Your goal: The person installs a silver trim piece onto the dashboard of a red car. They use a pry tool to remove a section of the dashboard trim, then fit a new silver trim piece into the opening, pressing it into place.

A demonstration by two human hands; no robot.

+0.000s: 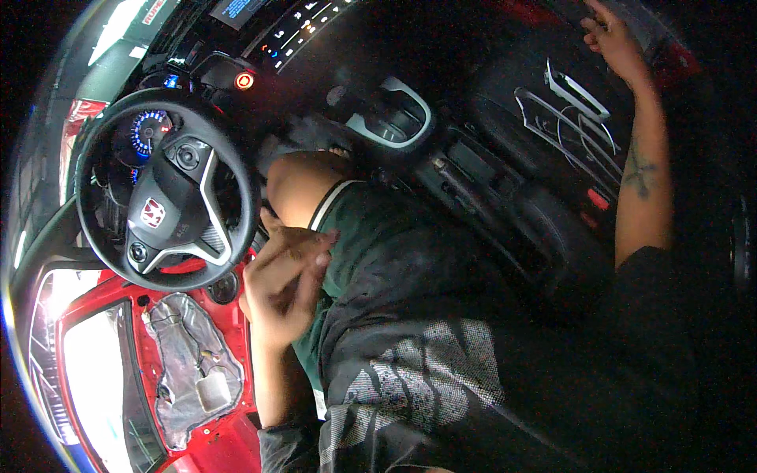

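My left hand (285, 276) rests loosely over my left thigh, close to the rim of the steering wheel (247, 197). Its fingers are half bent and apart, and I see nothing in them. Stretched far out to the right, my right hand (611, 38) hovers in the dim area beyond the passenger seat (505, 110). One finger points out, the others bend a little, and no held thing shows. Several silver trim pieces (579, 91) lie on that seat, beside my right forearm.
The red car door (240, 339) stands at the left, its inner side bare with a grey lining sheet (181, 339). A silver-framed gear console (422, 110) sits between the seats. Lit buttons (296, 35) and a glowing red round button (244, 80) mark the dashboard.
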